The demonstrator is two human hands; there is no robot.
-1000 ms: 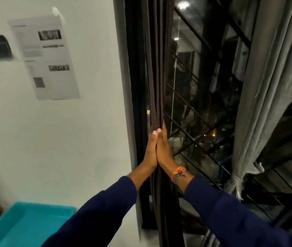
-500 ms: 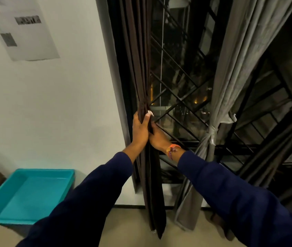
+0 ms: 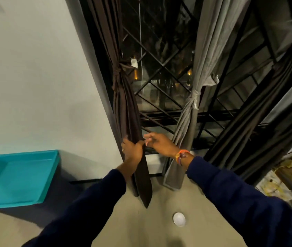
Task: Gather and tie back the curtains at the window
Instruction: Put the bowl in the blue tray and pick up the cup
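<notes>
A dark brown curtain (image 3: 123, 97) hangs at the window's left edge, bunched and knotted by a tie-back (image 3: 118, 68) with a small white tag. My left hand (image 3: 132, 150) is closed around the curtain's lower part, below the knot. My right hand (image 3: 161, 144) hovers just right of it with fingers loosely spread, holding nothing. A grey curtain (image 3: 195, 97) in the middle of the window is tied with a pale band (image 3: 195, 94). Another dark curtain (image 3: 259, 111) hangs at the right.
A teal tray (image 3: 16, 175) sits on the floor by the white wall at left. A small white round object (image 3: 179, 219) lies on the beige floor. Black window grille bars (image 3: 159, 68) run behind the curtains. Clutter with yellow cord (image 3: 284, 175) lies at right.
Both hands have slid down the brown curtain from above the knot to its lower part. My right hand has let go. The view has tilted down toward the floor.
</notes>
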